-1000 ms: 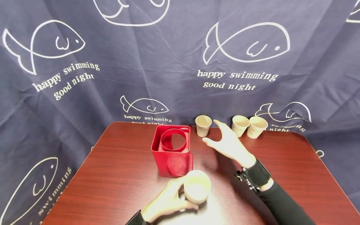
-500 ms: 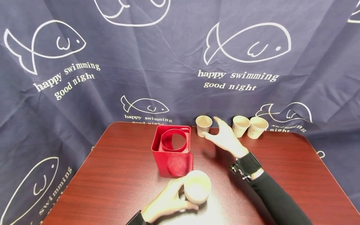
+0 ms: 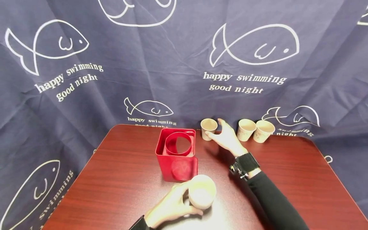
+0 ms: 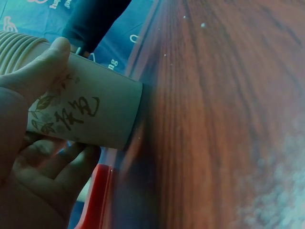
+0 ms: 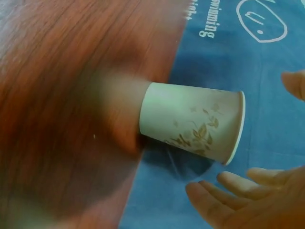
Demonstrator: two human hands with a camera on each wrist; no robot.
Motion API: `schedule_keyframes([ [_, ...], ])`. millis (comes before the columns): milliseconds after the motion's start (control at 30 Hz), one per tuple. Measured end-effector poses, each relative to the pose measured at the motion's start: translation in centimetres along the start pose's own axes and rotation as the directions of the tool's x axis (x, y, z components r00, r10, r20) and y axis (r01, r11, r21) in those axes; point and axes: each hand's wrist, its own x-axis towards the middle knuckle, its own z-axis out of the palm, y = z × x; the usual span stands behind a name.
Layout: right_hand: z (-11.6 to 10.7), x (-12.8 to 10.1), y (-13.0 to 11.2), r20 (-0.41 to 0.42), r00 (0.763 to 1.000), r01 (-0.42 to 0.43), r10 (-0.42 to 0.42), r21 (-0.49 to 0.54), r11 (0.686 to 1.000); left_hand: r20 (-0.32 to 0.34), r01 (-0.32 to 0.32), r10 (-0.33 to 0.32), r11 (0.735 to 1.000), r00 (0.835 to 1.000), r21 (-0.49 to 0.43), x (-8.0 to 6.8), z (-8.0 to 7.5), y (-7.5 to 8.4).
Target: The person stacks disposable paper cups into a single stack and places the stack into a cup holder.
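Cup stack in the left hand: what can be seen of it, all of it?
The cup stack looks like nested pale paper cups: the left wrist view shows several rims bunched at one end, and brown leaves and lettering on the outer wall. In the head view, its round mouth faces up, bright inside. The left hand grips its side. It is in front of the red container, slightly to the right; whether its base touches the table is unclear.

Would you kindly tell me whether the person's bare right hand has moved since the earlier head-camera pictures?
Yes: judged against the red square box, the right hand has moved leftward in the head view, toward the lone beige paper cup.
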Motion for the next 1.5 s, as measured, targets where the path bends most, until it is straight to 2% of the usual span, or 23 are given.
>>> schedule_keyframes([
  [200,1.1,0.9,0.2,-0.047,0.999,-0.019,0.02,0.02,1.0,0.0,0.005,-0.005,1.0,1.0,0.01,0.0,0.0,0.0],
  [333,1.8,1.4,0.2,-0.072,0.997,-0.023,0.026,0.033,0.999,-0.005,-0.018,0.018,0.999,1.0,0.026,0.0,0.1,0.0],
  [567,2.4,1.9,0.0,-0.074,0.996,-0.043,0.045,0.039,0.998,0.003,0.006,-0.006,1.0,1.0,0.008,-0.1,0.1,0.0],
  [767,2.6,2.5,0.4,-0.079,0.996,-0.029,0.029,0.003,1.0,-0.008,-0.032,0.032,0.998,0.999,0.054,-0.1,0.1,0.0],
  [933,2.9,2.8,0.7,-0.083,0.996,-0.027,0.027,-0.001,1.0,-0.002,0.01,-0.01,1.0,1.0,0.028,-0.1,0.1,0.0],
  [1333,3.2,2.5,0.5,-0.091,0.996,0.013,-0.012,0.018,1.0,0.003,-0.021,0.021,0.999,1.0,0.048,0.0,0.1,-0.2],
  [1500,2.9,2.0,0.1,-0.071,0.997,0.019,-0.016,0.039,0.999,0.004,-0.002,0.002,1.0,1.0,0.028,-0.1,0.1,-0.1],
])
